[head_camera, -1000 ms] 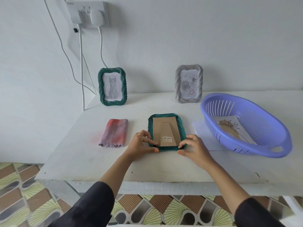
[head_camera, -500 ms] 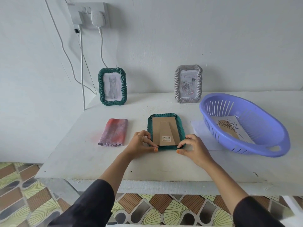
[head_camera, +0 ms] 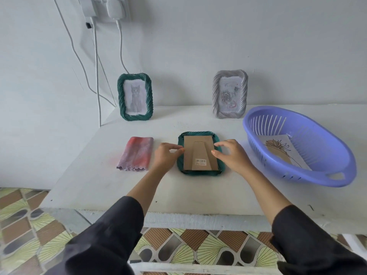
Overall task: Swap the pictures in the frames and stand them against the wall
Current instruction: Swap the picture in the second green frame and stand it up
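Head view: a green picture frame [head_camera: 199,153] is seen lying face down near the middle of the white table [head_camera: 99,187], with its brown cardboard backing and folded stand turned up and a barcode sticker near the lower edge. The left hand [head_camera: 166,155] is placed at the frame's left side, its thumb and forefinger pressed together at the left edge of the backing; whether the edge is actually pinched cannot be told. The right hand [head_camera: 232,155] is held over the frame's right side with the fingers loosely spread and curved, the fingertips close to the right edge of the backing. Both forearms are covered by dark sleeves. A second green frame [head_camera: 135,97], holding a cat drawing, is stood upright against the wall at the back left. A grey frame [head_camera: 230,94], holding a drawing of flowers, is stood against the wall at the back right. A folded red and purple cloth [head_camera: 137,153] is laid flat just left of the left hand. A lilac plastic basket [head_camera: 337,175] is set on the table at the right, and a flower line drawing [head_camera: 282,149] is seen lying inside it.
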